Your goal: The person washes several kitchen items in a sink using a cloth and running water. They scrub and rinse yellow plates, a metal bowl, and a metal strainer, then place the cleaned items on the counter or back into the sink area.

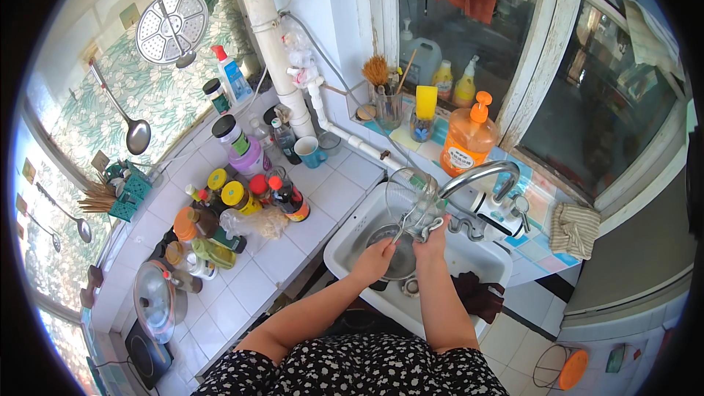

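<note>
My left hand (pixel 375 261) is closed round the thin handle of a wire mesh strainer (pixel 405 189), whose basket tilts up and away over the sink. Beside it, my right hand (pixel 431 240) grips a pale, dark-edged cloth (pixel 433 228) close against the strainer's handle end. Below both hands, a round metal pan (pixel 400 271) sits in the white sink (pixel 339 255), partly hidden by my left hand. The curved metal faucet (pixel 477 170) reaches over the basin just right of the strainer.
A dark brown cloth (pixel 478 296) hangs over the sink's right side. Behind the faucet stands an orange pump bottle (pixel 468 139). Bottles and jars (pixel 236 195) crowd the tiled counter (pixel 312 231) to the left, near a blue mug (pixel 309 152). A striped cloth (pixel 574 229) lies on the right ledge.
</note>
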Action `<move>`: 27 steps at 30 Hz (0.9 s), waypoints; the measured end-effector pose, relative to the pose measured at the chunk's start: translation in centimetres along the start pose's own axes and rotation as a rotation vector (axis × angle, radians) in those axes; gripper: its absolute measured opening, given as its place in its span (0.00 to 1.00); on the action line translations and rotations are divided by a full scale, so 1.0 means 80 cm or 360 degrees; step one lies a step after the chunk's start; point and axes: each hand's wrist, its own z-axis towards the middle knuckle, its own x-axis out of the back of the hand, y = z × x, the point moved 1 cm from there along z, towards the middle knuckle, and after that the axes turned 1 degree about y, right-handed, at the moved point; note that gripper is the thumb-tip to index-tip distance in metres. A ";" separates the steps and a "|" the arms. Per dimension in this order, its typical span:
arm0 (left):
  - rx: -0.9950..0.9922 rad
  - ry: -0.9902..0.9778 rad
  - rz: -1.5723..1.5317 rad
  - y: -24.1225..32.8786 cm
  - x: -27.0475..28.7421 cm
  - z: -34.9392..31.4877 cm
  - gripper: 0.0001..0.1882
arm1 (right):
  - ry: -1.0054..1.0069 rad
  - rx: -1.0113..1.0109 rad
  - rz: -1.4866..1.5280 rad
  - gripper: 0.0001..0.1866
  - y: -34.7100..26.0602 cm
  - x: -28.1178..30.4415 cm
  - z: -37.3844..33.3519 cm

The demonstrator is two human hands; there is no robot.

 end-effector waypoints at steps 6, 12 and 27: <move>0.0356 -0.0257 -0.0507 -0.018 0.002 0.017 0.14 | 0.0191 0.0155 -0.0470 0.32 -0.003 0.013 0.007; -0.0054 -0.0006 0.0247 -0.009 0.047 0.011 0.14 | 0.0482 0.0384 -0.1509 0.28 -0.034 0.067 0.000; -0.0091 -0.0156 0.0928 0.053 0.043 -0.021 0.14 | -0.0351 0.1884 -0.2820 0.24 -0.015 -0.030 -0.070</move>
